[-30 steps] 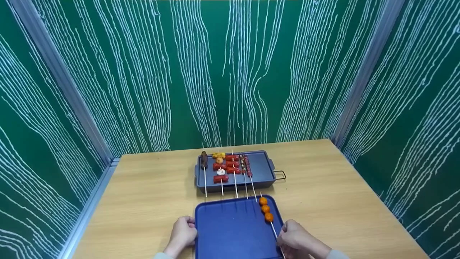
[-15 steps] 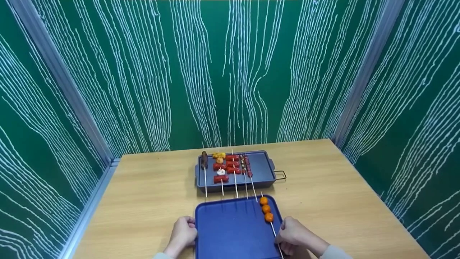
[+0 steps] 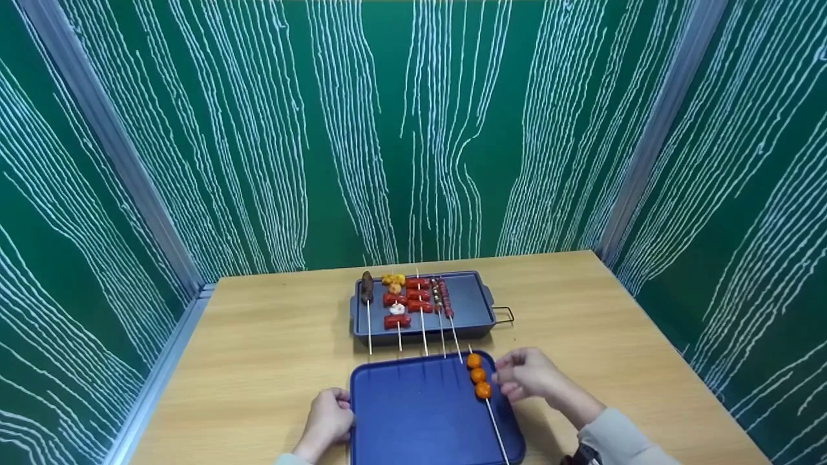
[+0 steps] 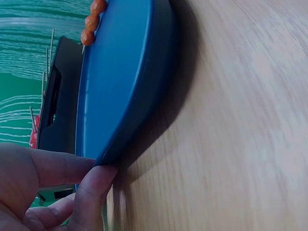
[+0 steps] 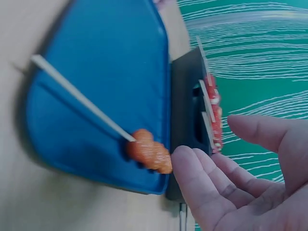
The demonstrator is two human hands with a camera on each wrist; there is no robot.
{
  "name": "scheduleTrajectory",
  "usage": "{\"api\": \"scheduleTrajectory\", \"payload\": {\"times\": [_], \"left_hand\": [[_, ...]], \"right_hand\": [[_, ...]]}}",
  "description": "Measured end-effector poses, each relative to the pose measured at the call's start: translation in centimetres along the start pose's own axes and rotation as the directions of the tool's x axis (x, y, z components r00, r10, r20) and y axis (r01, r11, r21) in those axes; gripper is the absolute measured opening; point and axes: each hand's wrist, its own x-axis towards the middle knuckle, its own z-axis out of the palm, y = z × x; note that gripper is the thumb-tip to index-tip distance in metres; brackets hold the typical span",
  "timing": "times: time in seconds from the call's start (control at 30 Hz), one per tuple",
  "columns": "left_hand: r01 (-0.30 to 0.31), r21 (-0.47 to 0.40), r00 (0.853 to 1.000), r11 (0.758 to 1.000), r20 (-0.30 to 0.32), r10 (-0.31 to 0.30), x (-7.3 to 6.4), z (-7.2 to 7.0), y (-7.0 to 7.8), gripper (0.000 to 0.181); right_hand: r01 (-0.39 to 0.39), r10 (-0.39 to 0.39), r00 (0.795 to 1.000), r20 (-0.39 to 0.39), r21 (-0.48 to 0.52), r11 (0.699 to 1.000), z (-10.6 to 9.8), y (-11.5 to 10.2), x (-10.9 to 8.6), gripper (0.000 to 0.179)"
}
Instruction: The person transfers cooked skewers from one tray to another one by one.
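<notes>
My right hand (image 3: pixel 531 376): off the orange skewer (image 3: pixel 478 374) now, fingers loose
My left hand (image 3: pixel 328 416): same pinch, blue tray (image 3: pixel 420 413) left rim
Skewer: lies along tray's right edge
Room: desk (image 3: pixel 614 349) both sides

The left hand (image 3: pixel 328 416) pinches with thumb and finger, while the right hand (image 3: pixel 531 373) spreads thumb from fingers.

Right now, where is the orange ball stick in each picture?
Head: low, right of centre, the orange ball stick slants along the tray's right side.
Left wrist: top, left of centre, partly cut off.
Right wrist: balls low, near the middle; stick runs up-left.
Shared landmark: the blue tray.
</notes>
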Motion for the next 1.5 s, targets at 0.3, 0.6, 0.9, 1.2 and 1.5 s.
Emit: {"api": "scheduleTrajectory", "payload": {"times": [0.3, 0.6, 0.9, 1.2, 1.5], "left_hand": [[0.055, -0.004, 0.998, 0.998, 0.015, -0.055, 0.1, 0.0, 0.2, 0.038], [0.002, 0.014, 1.000, 1.000, -0.008, -0.002, 0.4, 0.0, 0.1, 0.036], [-0.013, 0.032, 1.000, 0.999, 0.002, 0.013, 0.3, 0.0, 0.1, 0.042], [-0.025, 0.045, 1.000, 0.999, -0.001, 0.025, 0.6, 0.1, -0.2, 0.041], [-0.032, 0.062, 0.999, 0.998, -0.016, 0.033, 0.5, 0.1, -0.1, 0.039]], "right_hand": [[0.001, 0.001, 1.000, -0.015, 0.104, 0.995, -0.1, -2.4, 2.4, 0.033], [0.004, 0.001, 0.999, -0.034, 0.172, 0.985, 2.1, -2.9, 4.9, 0.033], [-0.002, 0.025, 0.994, -0.108, 0.210, 0.978, 4.3, -3.4, 6.9, 0.024], [-0.022, 0.051, 0.987, -0.154, 0.180, 0.983, 5.5, -3.0, 8.2, 0.013], [-0.062, 0.095, 0.989, -0.113, 0.262, 0.963, 5.7, -3.2, 8.8, 0.009]]}}
